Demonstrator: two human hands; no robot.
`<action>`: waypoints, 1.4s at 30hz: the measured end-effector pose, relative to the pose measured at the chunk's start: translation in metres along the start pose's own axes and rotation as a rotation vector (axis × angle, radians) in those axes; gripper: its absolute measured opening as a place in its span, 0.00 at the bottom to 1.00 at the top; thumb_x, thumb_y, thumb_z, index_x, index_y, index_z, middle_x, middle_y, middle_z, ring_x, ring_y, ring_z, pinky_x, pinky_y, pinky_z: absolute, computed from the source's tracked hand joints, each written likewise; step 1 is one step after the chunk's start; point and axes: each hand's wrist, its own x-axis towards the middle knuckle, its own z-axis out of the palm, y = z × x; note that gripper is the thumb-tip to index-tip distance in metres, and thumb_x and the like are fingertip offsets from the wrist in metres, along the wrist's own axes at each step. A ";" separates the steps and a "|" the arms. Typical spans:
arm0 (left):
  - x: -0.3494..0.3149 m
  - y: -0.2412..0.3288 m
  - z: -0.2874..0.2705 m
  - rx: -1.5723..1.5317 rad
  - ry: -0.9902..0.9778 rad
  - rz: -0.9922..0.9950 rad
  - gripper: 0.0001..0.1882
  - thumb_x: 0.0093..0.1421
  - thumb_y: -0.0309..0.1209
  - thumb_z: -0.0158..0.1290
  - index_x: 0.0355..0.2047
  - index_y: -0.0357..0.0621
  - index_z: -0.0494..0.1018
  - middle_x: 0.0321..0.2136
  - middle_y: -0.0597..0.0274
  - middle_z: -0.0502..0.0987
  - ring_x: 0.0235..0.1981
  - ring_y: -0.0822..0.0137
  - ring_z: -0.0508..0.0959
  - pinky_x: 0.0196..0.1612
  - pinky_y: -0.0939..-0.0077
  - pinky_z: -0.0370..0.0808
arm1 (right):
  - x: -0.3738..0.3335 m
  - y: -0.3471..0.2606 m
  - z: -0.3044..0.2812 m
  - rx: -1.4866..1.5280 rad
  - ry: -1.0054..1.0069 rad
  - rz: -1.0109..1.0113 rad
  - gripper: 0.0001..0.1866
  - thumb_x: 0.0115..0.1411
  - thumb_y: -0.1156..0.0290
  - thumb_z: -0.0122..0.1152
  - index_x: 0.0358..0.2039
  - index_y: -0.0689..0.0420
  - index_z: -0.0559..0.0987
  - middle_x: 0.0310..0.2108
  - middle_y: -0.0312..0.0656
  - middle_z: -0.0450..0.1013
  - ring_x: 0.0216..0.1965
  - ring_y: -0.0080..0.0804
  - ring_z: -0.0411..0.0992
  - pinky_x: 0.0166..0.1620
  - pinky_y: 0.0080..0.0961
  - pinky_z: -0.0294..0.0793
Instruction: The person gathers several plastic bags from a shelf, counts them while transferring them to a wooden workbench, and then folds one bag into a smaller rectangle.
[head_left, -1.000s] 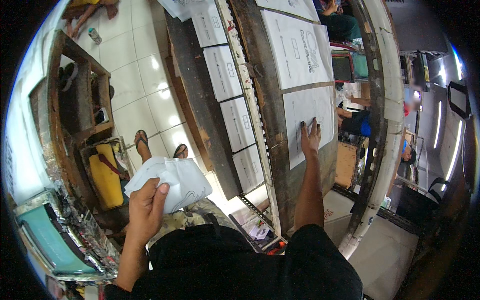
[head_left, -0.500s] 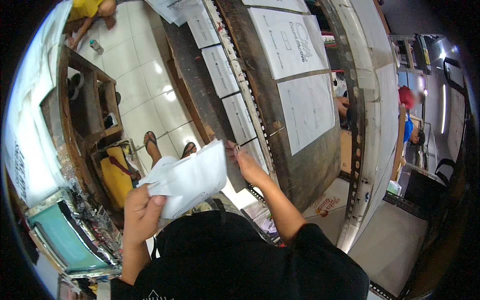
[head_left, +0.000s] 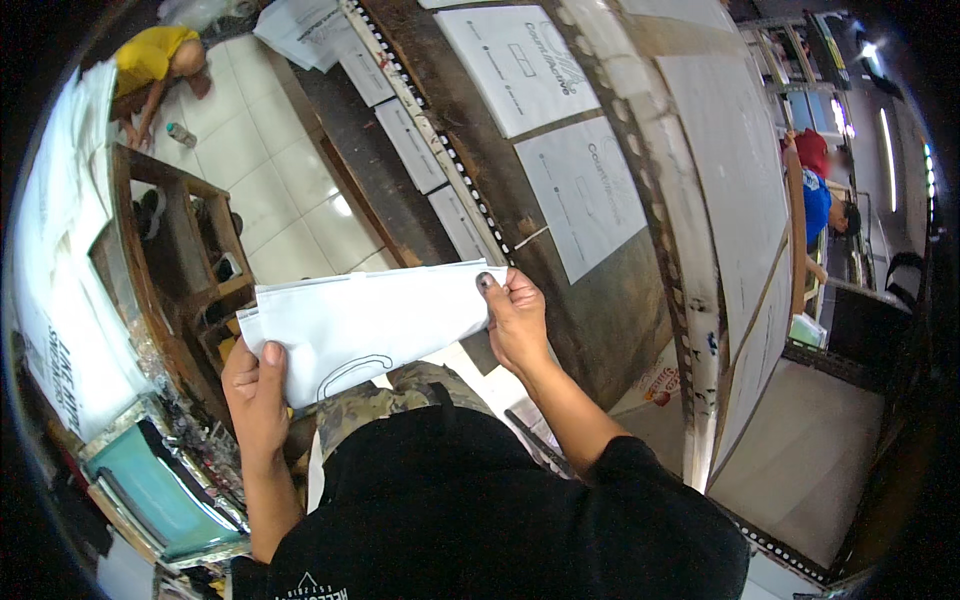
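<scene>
I hold a stack of white paper sheets [head_left: 365, 325] in front of my body, above my camouflage trousers. My left hand [head_left: 257, 398] grips the stack's lower left corner, thumb on top. My right hand [head_left: 515, 318] pinches its upper right corner with thumb and fingers. A curved outline is printed on the top sheet. Beyond the stack runs a long dark worktable [head_left: 620, 300] with white printed sheets [head_left: 585, 190] laid flat on it in a row.
A wooden stand [head_left: 175, 250] sits on the white tiled floor at left. A teal tray [head_left: 160, 490] is at lower left. A person in yellow [head_left: 150, 65] crouches at top left; another in blue and red [head_left: 815, 195] works at right.
My right hand left the sheet on the table, came back and took hold of the stack's right corner. The stack has been raised and spread flat between both hands.
</scene>
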 end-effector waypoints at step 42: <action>0.048 -0.005 0.047 0.167 -0.125 -0.014 0.15 0.70 0.38 0.49 0.42 0.37 0.74 0.33 0.69 0.75 0.33 0.81 0.70 0.39 0.86 0.66 | -0.046 -0.036 -0.316 -1.794 0.669 -0.103 0.34 0.66 0.51 0.53 0.67 0.53 0.60 0.64 0.62 0.55 0.65 0.59 0.55 0.64 0.47 0.57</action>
